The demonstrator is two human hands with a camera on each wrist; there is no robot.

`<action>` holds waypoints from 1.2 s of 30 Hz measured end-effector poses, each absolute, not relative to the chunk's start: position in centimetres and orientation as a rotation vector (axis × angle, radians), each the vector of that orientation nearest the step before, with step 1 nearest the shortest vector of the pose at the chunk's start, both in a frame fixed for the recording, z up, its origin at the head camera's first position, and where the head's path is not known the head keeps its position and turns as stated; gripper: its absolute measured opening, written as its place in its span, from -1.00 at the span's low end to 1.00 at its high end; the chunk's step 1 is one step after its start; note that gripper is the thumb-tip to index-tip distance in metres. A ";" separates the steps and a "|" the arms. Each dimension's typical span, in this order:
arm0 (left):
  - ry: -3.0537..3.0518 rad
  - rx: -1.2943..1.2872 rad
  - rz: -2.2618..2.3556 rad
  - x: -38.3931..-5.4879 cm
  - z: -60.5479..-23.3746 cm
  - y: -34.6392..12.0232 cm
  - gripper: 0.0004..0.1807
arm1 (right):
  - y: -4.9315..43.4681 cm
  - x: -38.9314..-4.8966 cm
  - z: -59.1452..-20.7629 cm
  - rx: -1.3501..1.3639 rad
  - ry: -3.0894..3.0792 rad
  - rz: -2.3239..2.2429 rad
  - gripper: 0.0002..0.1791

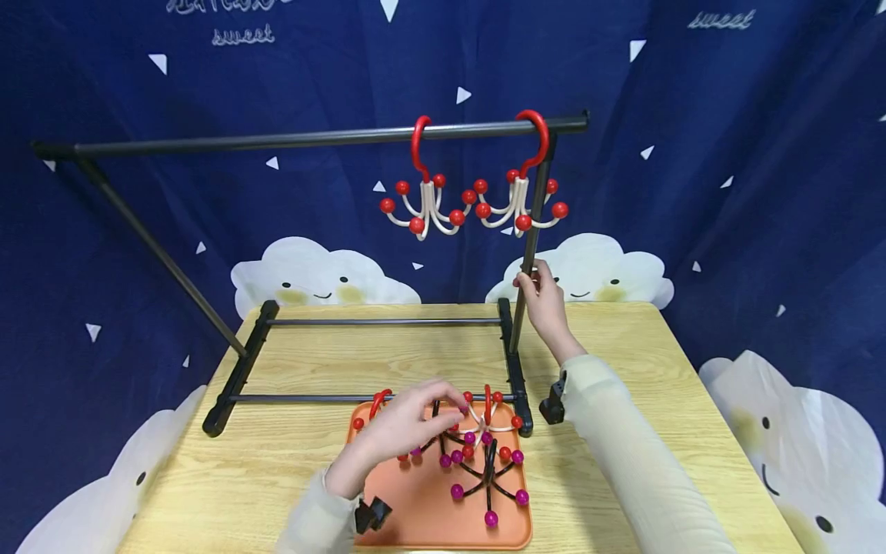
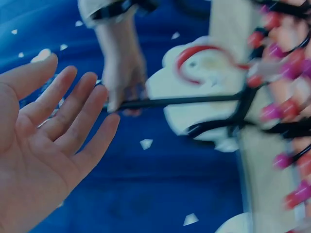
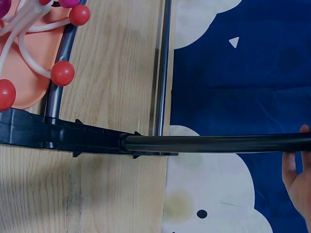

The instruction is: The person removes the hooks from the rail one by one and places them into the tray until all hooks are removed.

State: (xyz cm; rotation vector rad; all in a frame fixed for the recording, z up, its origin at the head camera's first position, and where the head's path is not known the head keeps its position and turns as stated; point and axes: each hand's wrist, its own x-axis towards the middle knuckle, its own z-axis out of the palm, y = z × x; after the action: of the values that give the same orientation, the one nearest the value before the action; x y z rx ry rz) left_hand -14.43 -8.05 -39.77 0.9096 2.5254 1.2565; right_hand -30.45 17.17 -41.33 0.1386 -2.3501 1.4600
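Note:
My right hand (image 1: 547, 308) grips the right upright post (image 1: 531, 246) of a black garment rack, about midway up. In the right wrist view its fingers (image 3: 290, 170) wrap the post (image 3: 218, 143) at the right edge. My left hand (image 1: 401, 427) hovers over the orange tray (image 1: 415, 512); the left wrist view has its fingers (image 2: 85, 126) spread and holding nothing. Two white claw hangers with red hooks and red balls hang from the top bar, one (image 1: 428, 201) left of the other (image 1: 521, 198). A black claw hanger (image 1: 489, 471) with magenta balls lies in the tray.
More claw hangers, including a white one (image 1: 484, 425), crowd the tray's far end, partly behind my left hand. The rack's base bar (image 1: 311, 398) crosses the wooden table (image 1: 623, 400) just beyond the tray. A blue curtain (image 1: 277, 69) with clouds surrounds the table.

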 end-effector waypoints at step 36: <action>2.912 0.398 2.001 -26.8 -21.4 -8.7 -0.64 | 17.0 -30.4 -41.2 0.132 -2.365 1.425 -0.74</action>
State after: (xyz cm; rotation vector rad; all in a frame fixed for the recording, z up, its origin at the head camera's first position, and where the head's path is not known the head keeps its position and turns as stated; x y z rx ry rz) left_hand -26.77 -8.74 -21.42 0.3975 2.9116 2.0006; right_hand -30.42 17.04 -41.25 0.1324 -2.3654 1.4246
